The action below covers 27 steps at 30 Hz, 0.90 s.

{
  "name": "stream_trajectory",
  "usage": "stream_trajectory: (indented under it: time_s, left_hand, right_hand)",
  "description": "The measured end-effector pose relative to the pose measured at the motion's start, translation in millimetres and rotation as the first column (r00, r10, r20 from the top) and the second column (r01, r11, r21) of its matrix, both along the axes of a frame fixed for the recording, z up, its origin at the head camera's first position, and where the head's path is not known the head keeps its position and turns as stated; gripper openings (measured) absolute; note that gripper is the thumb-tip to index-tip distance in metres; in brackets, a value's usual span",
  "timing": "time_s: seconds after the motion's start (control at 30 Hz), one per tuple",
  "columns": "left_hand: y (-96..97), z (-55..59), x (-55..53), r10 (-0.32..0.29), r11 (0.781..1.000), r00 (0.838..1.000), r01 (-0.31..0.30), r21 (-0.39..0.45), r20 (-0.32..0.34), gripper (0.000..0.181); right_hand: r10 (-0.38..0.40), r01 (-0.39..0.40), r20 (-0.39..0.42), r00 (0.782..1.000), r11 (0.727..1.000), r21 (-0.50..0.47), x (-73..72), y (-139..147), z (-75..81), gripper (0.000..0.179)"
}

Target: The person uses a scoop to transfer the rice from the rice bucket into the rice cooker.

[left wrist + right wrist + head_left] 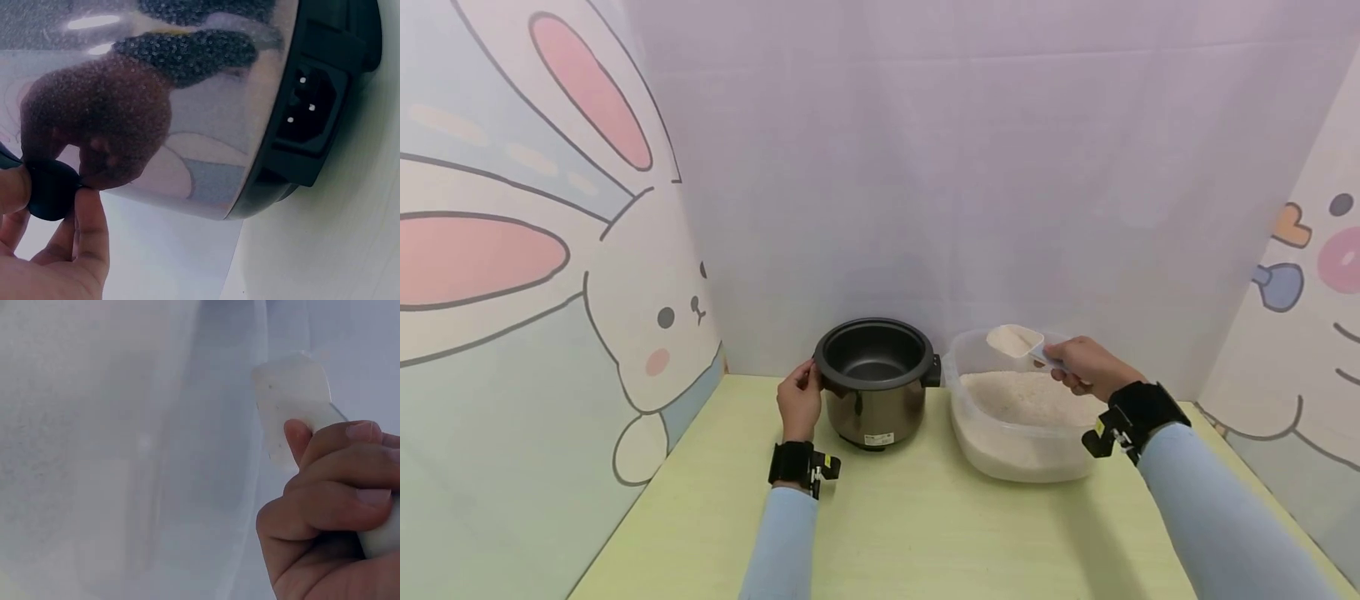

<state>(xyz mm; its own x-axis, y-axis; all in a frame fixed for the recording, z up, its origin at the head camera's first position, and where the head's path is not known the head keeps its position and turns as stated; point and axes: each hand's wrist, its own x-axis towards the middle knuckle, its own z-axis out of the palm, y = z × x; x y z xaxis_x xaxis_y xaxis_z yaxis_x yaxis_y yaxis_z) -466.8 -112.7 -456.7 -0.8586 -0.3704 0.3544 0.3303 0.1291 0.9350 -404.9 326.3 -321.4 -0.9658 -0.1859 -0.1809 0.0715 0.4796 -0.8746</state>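
Note:
A rice cooker (876, 408) with a dark inner pot and no lid stands near the back of the table. My left hand (799, 404) pinches its small black side handle (53, 190) between thumb and fingers. Curled fingers of my right hand (1093, 367) grip the handle of a white scoop (1015, 340), which carries a heap of rice. The scoop is held over a clear plastic bin (958, 383), and rice (1030, 396) fills much of that bin. In the right wrist view, the scoop's outer side (290, 387) shows beyond the fingers.
The cooker and bin stand side by side on the pale green table (910, 533). A plain light curtain (940, 208) hangs close behind them. Cartoon-printed panels (647, 333) border the left and right sides. The cooker's power socket (309, 109) faces the left wrist camera.

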Motion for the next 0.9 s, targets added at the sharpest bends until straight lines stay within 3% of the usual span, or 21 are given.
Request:
stream_trajectory:
  time_s: [0.33,0.47,0.77,0.9]
  left_hand:
    - [-1.2,1.1,2.5,0.012,1.000,1.000,-0.012,-0.001,-0.021,0.023]
    - [0.0,1.7,4.2,0.009,1.000,1.000,-0.009,0.010,-0.017,0.023]
    - [4.7,0.6,0.6,0.001,1.000,1.000,-0.001,0.017,-0.010,0.023]
    - [5.8,0.9,0.8,0.006,1.000,1.000,-0.006,0.009,-0.014,0.023]
  right_hand:
    - [-0.111,0.111,-0.044,0.993,0.994,-0.004,-11.4,-27.2,42.7,0.047]
    - [-0.121,0.119,-0.050,0.991,0.992,-0.038,-13.3,-42.5,54.3,0.045]
    - [-0.134,0.123,-0.036,0.990,0.968,-0.218,-11.0,-78.1,62.2,0.042]
    - [-0.124,0.111,-0.035,0.992,0.961,-0.252,-7.6,-97.2,64.7,0.041]
